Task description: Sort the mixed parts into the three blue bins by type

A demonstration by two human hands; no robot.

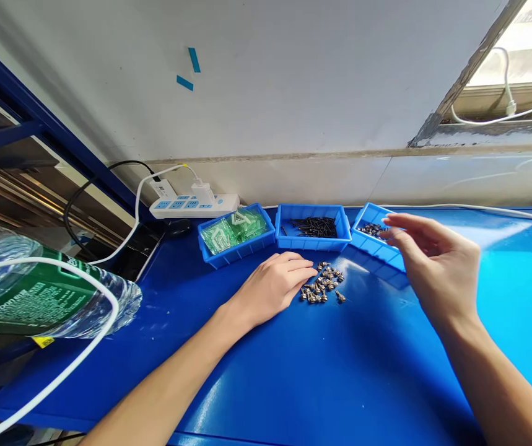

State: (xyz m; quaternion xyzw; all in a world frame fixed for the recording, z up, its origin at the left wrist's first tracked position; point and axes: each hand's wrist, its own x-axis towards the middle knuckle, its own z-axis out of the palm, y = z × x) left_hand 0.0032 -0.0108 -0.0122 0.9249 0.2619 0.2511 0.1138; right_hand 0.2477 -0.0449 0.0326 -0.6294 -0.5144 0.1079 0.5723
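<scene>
Palm down on the blue table, my left hand (280,282) is open, its loosely extended fingers at the left edge of a pile of small metal screws (321,285) with thick heads. What lies under its fingertips is hidden. My right hand (437,260) hovers at the right-hand blue bin (377,248), covering part of it. Its thumb and index finger are curved with a small gap between the tips, and I see nothing held there. Small metal screws (371,230) lie inside that bin.
A middle blue bin (312,244) contains black screws (316,227); a left blue bin (240,253) contains green-printed packets (235,229). Behind stand a power strip (196,205) and wall (270,93). A large plastic bottle (47,291) and white cable (108,297) are at the left.
</scene>
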